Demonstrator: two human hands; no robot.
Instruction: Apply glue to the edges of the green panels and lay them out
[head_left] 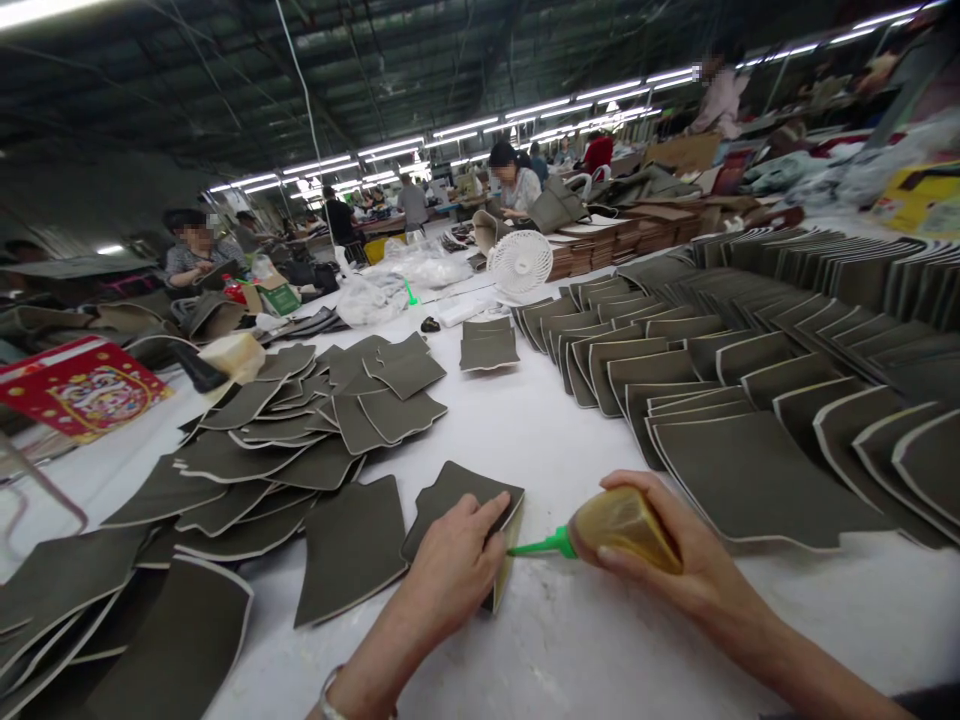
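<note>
My right hand (660, 540) is wrapped round a squeeze bottle (619, 530) of amber liquid, its green nozzle pointing left. The nozzle tip is at the right edge of a dark grey-green panel (457, 490), close to my left fingertips. My left hand (461, 555) presses on this panel, index finger stretched out along its right corner and the thumb side near the folded, yellowish edge. Another flat panel (352, 550) lies just left of it. Overlapping panels (262, 450) are heaped farther left, and rows of fanned panels (750, 460) stand on the right.
A small stack of panels (489, 345) lies ahead, with a white fan (520, 262) and plastic bags (375, 298) behind it. At the left are a red box (90, 385) and a yellowish block (232, 355). Several people work in the background.
</note>
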